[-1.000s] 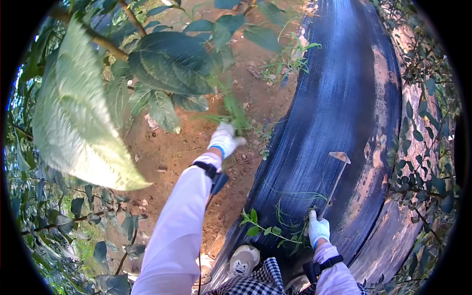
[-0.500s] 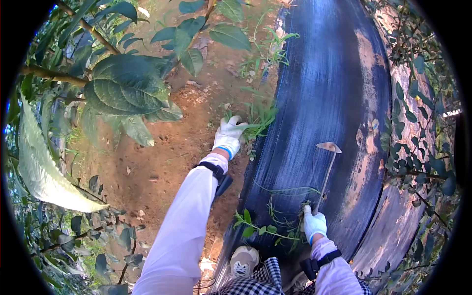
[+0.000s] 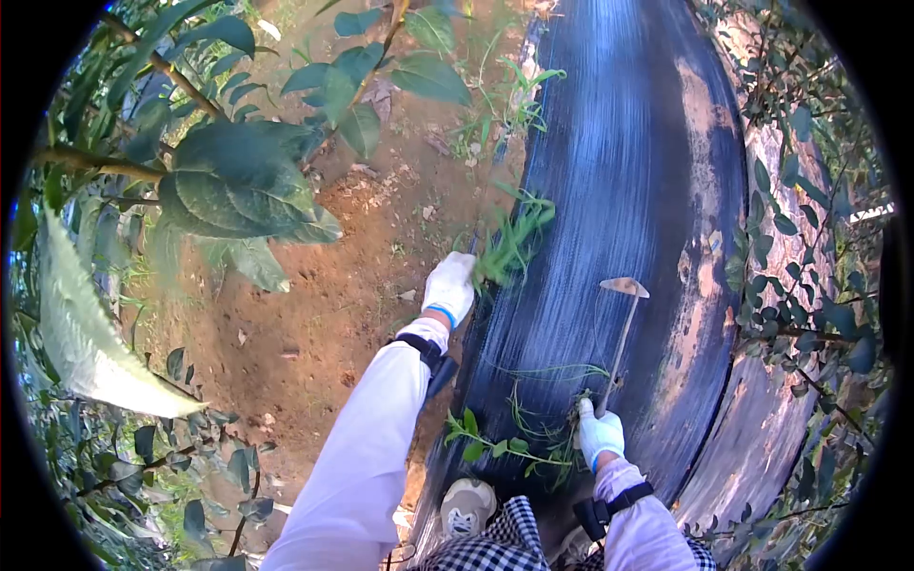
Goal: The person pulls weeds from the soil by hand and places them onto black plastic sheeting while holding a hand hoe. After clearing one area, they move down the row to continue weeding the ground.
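My left hand [image 3: 449, 288], in a white glove, is closed on a tuft of green grass [image 3: 515, 240] at the left edge of the black ground sheet [image 3: 590, 190]. Over the sheet, my gloved right hand [image 3: 601, 434] is closed around the handle of a small hoe [image 3: 625, 286] and some pulled weeds. The hoe's blade points away from me. A leafy weed stem [image 3: 505, 445] hangs to the left of my right hand, above the sheet. The glove hides the roots and the lower part of the handle.
Large leaves [image 3: 238, 181] on branches hang close at the upper left. Bare brown soil [image 3: 305, 333] lies left of the sheet. More shrubs [image 3: 809, 238] line the right side. My shoe [image 3: 467, 507] is at the bottom.
My left hand has closed on the grass, and the tuft has shifted and blurred with motion. My right hand still holds the hoe and weeds. The view has moved slightly.
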Demonstrator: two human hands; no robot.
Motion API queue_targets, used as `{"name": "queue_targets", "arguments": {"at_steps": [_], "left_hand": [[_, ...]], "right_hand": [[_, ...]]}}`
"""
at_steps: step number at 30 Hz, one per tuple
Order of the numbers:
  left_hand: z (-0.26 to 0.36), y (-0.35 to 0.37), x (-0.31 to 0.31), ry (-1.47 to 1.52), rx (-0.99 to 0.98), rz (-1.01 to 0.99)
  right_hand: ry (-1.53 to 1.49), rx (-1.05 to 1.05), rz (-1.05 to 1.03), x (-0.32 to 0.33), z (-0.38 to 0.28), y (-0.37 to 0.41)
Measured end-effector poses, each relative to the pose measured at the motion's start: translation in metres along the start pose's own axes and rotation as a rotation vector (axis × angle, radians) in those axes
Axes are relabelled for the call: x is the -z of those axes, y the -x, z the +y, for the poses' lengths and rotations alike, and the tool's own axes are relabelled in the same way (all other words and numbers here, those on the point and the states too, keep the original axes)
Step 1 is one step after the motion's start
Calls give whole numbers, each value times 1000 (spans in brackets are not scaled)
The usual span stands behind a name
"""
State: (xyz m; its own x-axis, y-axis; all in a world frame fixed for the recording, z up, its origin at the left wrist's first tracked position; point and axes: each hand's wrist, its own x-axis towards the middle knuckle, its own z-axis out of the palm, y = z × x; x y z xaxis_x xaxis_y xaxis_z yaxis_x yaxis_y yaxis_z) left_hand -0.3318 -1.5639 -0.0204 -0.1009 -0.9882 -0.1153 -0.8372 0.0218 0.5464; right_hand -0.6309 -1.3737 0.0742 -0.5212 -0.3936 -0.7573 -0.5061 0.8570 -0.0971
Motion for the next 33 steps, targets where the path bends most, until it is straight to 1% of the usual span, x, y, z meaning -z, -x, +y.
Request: {"name": "queue_targets", "arguments": {"at_steps": [1, 4, 6, 7, 9, 11, 12, 13, 14, 15, 16, 18, 21, 22, 24, 27, 28, 30, 31, 33], "left_hand": [[10, 3, -2, 187, 140, 263], [83, -9, 24, 1053, 389, 433], [136, -13, 41, 792, 44, 27], [165, -10, 38, 722, -209, 16], [179, -9, 43, 594, -457, -82], [155, -9, 69, 494, -449, -253], [133, -4, 79, 544, -200, -230], [101, -3, 81, 401, -144, -92], [68, 5, 81, 348, 37, 73], [29, 11, 80, 240, 151, 231], [-12, 17, 80, 113, 208, 354], [-49, 24, 92, 80, 527, 471], [-52, 13, 99, -199, 412, 274], [-59, 10, 92, -191, 273, 260], [-80, -6, 71, -242, 226, 83], [-82, -14, 84, -240, 202, -36], [-100, -13, 78, -2, 157, 189], [-106, -4, 94, 329, 367, 442], [-109, 0, 102, 380, 383, 423], [-107, 4, 103, 130, 259, 317]], "right_hand": [[12, 13, 20, 2, -1, 1], [22, 24, 39, 1, -3, 7], [3, 15, 15, 2, -6, 7], [-8, 34, 41, 4, -9, 12], [-57, 6, 6, 9, -16, 21], [-111, 0, -6, 8, -17, 22], [-109, 9, -7, 5, -13, 18], [-105, 16, -7, 2, -6, 9], [-102, 19, -7, 0, -2, 4], [-99, 12, -14, 0, -2, 4], [-71, 23, 2, -1, 0, 2], [-14, 42, 35, -3, 3, -2], [-67, -14, -8, -4, 2, -2], [-72, -6, 4, -6, 6, -6], [-85, 11, 26, -12, 17, -16], [-84, -19, -6, -5, 5, -4], [-83, -19, -5, -1, 0, 0], [-88, -26, -10, 1, -4, 5], [-88, 8, 7, -1, -2, 4], [-77, 83, 40, -5, 4, -2]]}}
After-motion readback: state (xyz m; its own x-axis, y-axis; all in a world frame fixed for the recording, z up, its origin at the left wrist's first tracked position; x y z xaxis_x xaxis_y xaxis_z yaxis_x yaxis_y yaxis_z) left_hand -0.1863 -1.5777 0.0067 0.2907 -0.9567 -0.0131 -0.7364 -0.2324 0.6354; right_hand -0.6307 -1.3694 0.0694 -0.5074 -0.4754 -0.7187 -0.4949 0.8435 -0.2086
